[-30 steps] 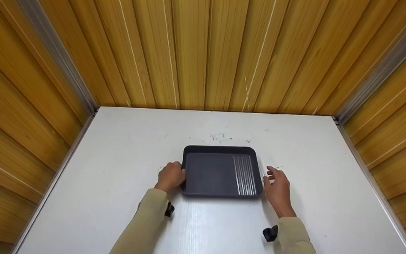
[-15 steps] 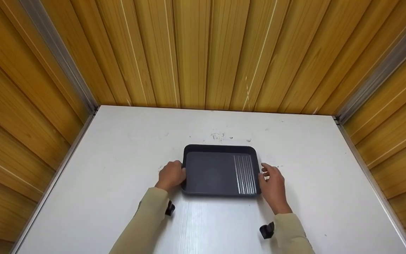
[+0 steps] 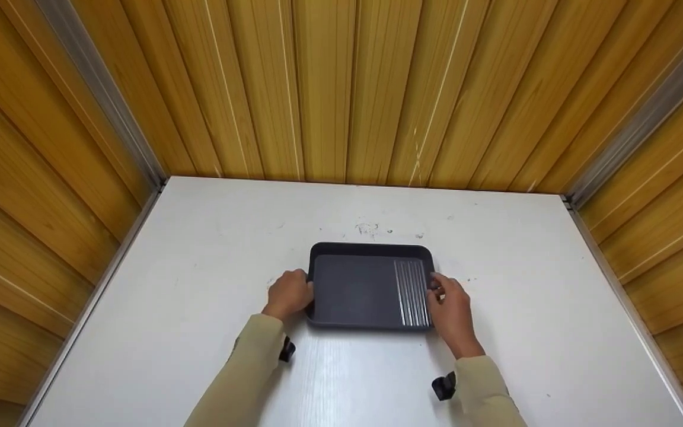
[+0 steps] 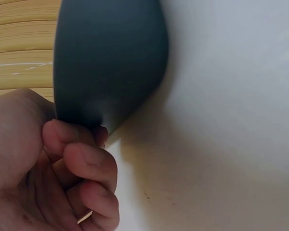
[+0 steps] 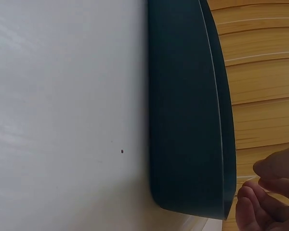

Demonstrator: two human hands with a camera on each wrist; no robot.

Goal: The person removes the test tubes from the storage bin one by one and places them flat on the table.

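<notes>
A dark grey rectangular tray (image 3: 353, 290) with rounded corners lies on the white table, a ribbed strip along the right part of its floor. My left hand (image 3: 289, 293) grips its left end wall, the thumb over the rim. In the left wrist view, curled fingers (image 4: 91, 161) sit at the tray's outer wall (image 4: 111, 57). My right hand (image 3: 452, 308) is at the right rim, with thumb and forefinger overlapping it in the head view. Loosely bent fingers (image 5: 253, 204) show beside the tray's end in the right wrist view, with a gap between them and the thumb.
The white table (image 3: 229, 237) has small dark marks (image 3: 368, 228) behind the tray. Yellow wood-look panels (image 3: 324, 89) enclose it at the back and both sides, with grey metal posts at the rear corners. A small black device (image 3: 443, 386) hangs at the right wrist.
My right hand has moved left, from beside the tray to its right rim. The left hand keeps its grip, and the tray stays in about the same place.
</notes>
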